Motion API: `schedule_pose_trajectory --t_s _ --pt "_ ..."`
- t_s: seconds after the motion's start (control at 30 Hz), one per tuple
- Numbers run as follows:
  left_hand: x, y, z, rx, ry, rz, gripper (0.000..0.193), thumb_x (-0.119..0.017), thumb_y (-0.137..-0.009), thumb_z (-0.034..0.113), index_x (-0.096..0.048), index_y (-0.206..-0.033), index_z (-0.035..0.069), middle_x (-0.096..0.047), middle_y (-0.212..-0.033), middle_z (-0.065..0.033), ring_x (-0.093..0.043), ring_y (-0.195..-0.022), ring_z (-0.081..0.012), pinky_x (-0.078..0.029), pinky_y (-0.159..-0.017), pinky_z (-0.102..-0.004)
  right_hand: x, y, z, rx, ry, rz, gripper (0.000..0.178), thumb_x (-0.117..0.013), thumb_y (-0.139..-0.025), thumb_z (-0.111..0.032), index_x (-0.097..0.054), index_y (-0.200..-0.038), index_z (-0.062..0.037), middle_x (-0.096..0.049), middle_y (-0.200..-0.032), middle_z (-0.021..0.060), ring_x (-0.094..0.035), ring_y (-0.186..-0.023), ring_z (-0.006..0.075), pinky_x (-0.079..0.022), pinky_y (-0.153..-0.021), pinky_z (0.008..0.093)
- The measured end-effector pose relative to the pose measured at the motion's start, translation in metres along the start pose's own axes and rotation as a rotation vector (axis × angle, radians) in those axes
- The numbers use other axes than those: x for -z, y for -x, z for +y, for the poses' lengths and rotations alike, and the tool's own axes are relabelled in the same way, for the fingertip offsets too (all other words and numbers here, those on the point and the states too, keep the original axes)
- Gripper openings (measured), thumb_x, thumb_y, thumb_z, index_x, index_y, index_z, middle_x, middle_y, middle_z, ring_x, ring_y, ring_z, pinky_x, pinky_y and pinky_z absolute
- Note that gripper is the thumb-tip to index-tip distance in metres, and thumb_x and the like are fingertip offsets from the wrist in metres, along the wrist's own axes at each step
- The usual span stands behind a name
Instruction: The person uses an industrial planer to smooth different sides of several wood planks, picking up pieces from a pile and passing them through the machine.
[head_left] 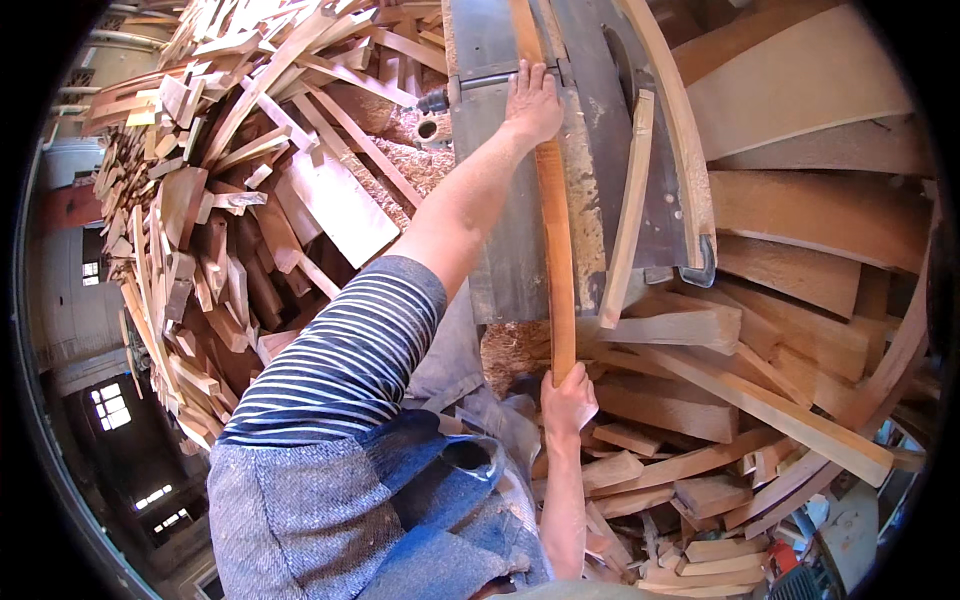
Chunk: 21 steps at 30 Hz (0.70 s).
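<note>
A long, narrow wooden strip (pixel 555 240) lies lengthwise on the grey metal table (pixel 495 220) of a jointer. My left hand (pixel 535 105) rests on top of the strip with its fingers stretched forward, close to the dark crosswise slot in the table. At the strip's near end, which sticks out past the table edge, my right hand (pixel 568 400) is closed round the wood. The strip's far end runs on beyond my left hand to the upper edge of the view. A striped sleeve (pixel 335 345) covers my left upper arm.
Offcuts (pixel 270 180) are heaped left of the machine. A loose wooden stick (pixel 630 210) lies on the table beside a long wooden rail (pixel 680 130). Stacked boards (pixel 800 215) and more offcuts (pixel 700 470) crowd the right side. Sawdust (pixel 510 355) lies below the table's near edge.
</note>
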<state>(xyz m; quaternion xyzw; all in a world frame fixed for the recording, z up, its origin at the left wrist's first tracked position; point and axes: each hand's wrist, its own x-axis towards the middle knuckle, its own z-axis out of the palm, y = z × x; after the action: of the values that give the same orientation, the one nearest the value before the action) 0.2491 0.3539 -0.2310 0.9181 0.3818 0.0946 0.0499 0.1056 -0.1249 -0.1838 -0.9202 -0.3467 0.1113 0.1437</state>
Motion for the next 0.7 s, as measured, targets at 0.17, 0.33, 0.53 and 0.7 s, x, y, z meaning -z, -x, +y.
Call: schedule_pose_trajectory --t_s 0.17,0.33,0.53,0.7 --pt "-0.008 -0.04 -0.013 -0.001 0.013 0.015 0.058 -0.051 -0.1 0.033 -0.04 -0.145 -0.002 -0.027 -0.16 -0.0179 -0.014 -0.153 -0.0409 -0.017 -0.124 -0.053 -0.007 -0.033 -0.015 0.012 0.013 -0.005 0.052 -0.082 -0.075 -0.027 -0.058 -0.112 0.0002 -0.065 -0.078 0.0151 -0.067 -0.073 0.0327 -0.057 -0.062 0.0427" --pt "-0.006 -0.068 -0.038 0.032 0.004 0.051 0.059 -0.05 -0.1 0.034 -0.038 -0.147 -0.001 -0.028 -0.16 -0.0165 -0.014 -0.154 -0.0399 -0.016 -0.124 -0.0524 0.008 -0.077 -0.039 0.185 0.104 -0.025 0.081 -0.08 -0.077 -0.028 -0.046 -0.147 -0.0023 -0.056 -0.073 0.0103 -0.065 -0.063 0.0267 -0.057 -0.054 0.0385" --pt "-0.011 -0.112 -0.038 0.0 0.01 0.02 0.054 -0.045 -0.099 0.025 -0.04 -0.147 0.0 -0.03 -0.161 -0.0163 -0.014 -0.154 -0.0394 -0.016 -0.125 -0.0517 -0.006 -0.114 -0.051 0.308 0.159 0.011 0.081 -0.073 -0.08 -0.024 -0.043 -0.154 -0.0123 -0.05 -0.067 0.0073 -0.058 -0.046 0.0215 -0.052 -0.041 0.036" --pt "-0.008 -0.139 -0.062 0.024 0.024 0.032 0.054 -0.047 -0.099 0.027 -0.042 -0.145 -0.001 -0.029 -0.161 -0.0173 -0.017 -0.153 -0.0394 -0.017 -0.124 -0.0522 -0.009 -0.149 -0.063 0.382 0.103 0.018 0.079 -0.071 -0.079 -0.021 -0.045 -0.153 -0.0107 -0.049 -0.065 0.0076 -0.057 -0.045 0.0218 -0.05 -0.041 0.0352"
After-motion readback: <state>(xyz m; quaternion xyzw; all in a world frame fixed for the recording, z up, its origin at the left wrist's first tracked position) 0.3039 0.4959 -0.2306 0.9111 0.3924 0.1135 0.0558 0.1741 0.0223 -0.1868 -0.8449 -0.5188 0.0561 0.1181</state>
